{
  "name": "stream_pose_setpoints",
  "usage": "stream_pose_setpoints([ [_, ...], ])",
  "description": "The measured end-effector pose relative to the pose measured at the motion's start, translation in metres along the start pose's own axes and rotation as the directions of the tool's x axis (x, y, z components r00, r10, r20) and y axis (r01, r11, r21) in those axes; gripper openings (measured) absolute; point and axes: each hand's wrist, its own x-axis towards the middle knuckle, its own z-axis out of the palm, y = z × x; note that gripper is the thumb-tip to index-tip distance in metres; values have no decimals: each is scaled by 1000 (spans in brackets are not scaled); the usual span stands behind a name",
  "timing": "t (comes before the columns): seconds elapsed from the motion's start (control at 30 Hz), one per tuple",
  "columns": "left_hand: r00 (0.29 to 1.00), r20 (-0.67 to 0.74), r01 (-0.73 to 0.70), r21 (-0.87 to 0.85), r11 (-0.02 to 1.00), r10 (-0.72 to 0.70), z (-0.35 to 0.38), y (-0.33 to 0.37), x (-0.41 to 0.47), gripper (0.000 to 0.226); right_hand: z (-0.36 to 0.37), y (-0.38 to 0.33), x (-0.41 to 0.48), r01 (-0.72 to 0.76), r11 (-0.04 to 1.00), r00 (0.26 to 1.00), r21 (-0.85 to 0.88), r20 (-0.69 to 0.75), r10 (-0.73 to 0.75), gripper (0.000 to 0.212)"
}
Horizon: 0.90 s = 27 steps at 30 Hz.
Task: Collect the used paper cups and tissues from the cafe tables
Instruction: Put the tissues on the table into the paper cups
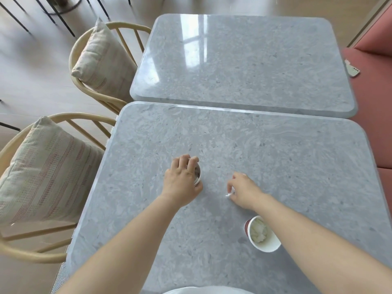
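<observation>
On the near grey marble table (pixel 297 158), my left hand (pixel 182 181) wraps around a small paper cup (pixel 197 176), which is mostly hidden under my fingers. My right hand (pixel 244 190) is closed on a white tissue (pixel 230 193); only a small crumpled bit shows at my fingertips against the tabletop. A second paper cup (pixel 263 234), white inside and red outside, stands near the table's front right under my right forearm, with crumpled tissue stuffed in it.
A second grey table (pixel 244 60) abuts the far edge. Two wooden chairs with beige cushions (pixel 42 170) (pixel 104 58) stand on the left. A red bench (pixel 379 85) runs along the right, with a small object (pixel 352 68) lying on it.
</observation>
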Motion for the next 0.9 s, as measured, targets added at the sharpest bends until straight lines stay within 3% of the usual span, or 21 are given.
stream_pose_setpoints([
  [0.2,998,36,-48,10,999,47,5,13,-16,63,-21,10,-29,13,985,978,175,-209,25,9],
  [0.43,1000,24,15,-99,995,-13,17,39,-40,59,-33,5,-99,94,941,921,326,-386,42,10],
  [0.57,1000,27,-3,-120,993,6,26,53,-50,60,-26,0,-132,117,936,917,331,-397,26,11],
  [0.77,998,39,-40,-111,993,45,25,60,-55,74,-11,6,-149,106,951,953,291,-301,-14,8],
  [0.9,990,-81,-117,-13,993,115,20,56,-65,76,-11,11,-152,112,951,952,289,-305,-19,12],
])
